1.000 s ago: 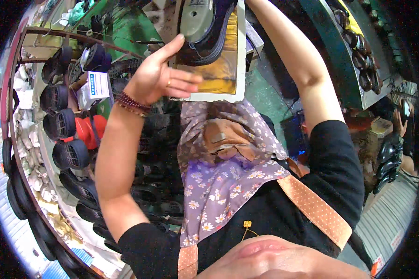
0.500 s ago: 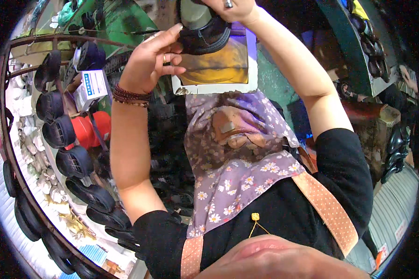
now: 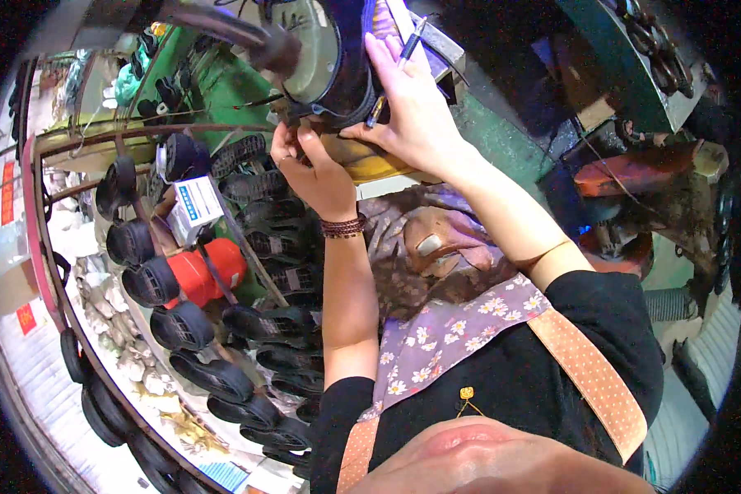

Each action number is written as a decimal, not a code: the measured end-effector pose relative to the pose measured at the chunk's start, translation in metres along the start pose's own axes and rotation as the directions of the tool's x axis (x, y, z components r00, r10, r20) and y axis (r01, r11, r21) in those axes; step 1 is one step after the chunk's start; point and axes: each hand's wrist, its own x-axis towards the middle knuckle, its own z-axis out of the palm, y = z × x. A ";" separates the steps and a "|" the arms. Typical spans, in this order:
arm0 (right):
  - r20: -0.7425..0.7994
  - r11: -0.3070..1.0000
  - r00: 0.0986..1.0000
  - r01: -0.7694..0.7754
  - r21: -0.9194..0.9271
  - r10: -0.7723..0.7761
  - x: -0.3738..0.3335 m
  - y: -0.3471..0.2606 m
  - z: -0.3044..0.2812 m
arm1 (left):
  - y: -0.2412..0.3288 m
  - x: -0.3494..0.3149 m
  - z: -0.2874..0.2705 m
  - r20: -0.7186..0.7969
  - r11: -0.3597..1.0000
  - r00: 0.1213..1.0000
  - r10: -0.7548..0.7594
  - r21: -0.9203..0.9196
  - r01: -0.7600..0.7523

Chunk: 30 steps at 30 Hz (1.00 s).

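Observation:
A dark shoe [image 3: 356,70] with a grey-green form [image 3: 314,62] inside it is at the top middle, over a yellow-brown pad. My right hand [image 3: 420,119] grips the shoe's right side, thumb below and fingers along its edge. A dark pen [image 3: 412,41] is tucked through the same hand, its middle hidden by the fingers. At the shoe's near left edge, my left hand [image 3: 317,173] is closed, fingertips pinched together; what lies between them is hidden. A dark metal machine arm [image 3: 255,37] reaches in from the upper left, close against the form.
On my left stands a curved rack [image 3: 152,132] hung with several black shoe soles [image 3: 181,325]. A white-and-blue box [image 3: 199,202] and a red bundle [image 3: 210,272] sit among them. To the right is a machine with a rusty red part [image 3: 634,169].
My view has shifted left. The machine arm has come into view beside the form. My left hand's spread fingers have closed and moved lower, and my right hand has come down along the shoe's side.

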 end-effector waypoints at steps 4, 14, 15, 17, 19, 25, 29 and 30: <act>0.008 0.983 1.000 -0.028 0.183 0.027 -0.001 0.008 -0.009 | -0.004 -0.002 -0.001 0.008 0.998 0.999 0.049 0.045 -0.049; -0.424 0.611 0.761 0.047 0.790 0.491 0.036 0.033 -0.006 | 0.014 0.003 -0.014 0.008 0.936 1.000 0.018 0.350 -0.020; -0.405 0.562 0.751 0.055 0.826 0.522 0.037 0.032 -0.003 | 0.016 0.001 -0.017 0.005 0.931 1.000 0.023 0.364 -0.023; -0.363 0.458 0.729 0.075 0.886 0.581 0.039 0.029 0.001 | 0.017 0.001 -0.021 0.002 0.920 0.999 0.033 0.390 -0.031; -0.337 0.438 0.736 0.061 0.897 0.587 0.039 0.028 0.003 | -0.005 0.002 -0.033 0.061 0.831 0.962 0.265 0.492 -0.260; -0.323 0.460 0.758 0.034 0.888 0.567 0.034 0.030 0.005 | -0.009 0.001 -0.051 0.273 0.546 0.850 0.450 0.669 -0.504; -0.367 0.499 0.770 0.073 0.864 0.523 0.034 0.029 0.004 | 0.010 0.000 -0.036 0.090 0.831 0.941 0.325 0.448 -0.330; -0.379 0.518 0.772 0.075 0.852 0.510 0.035 0.029 0.004 | 0.010 0.001 -0.036 0.065 0.880 0.958 0.279 0.381 -0.283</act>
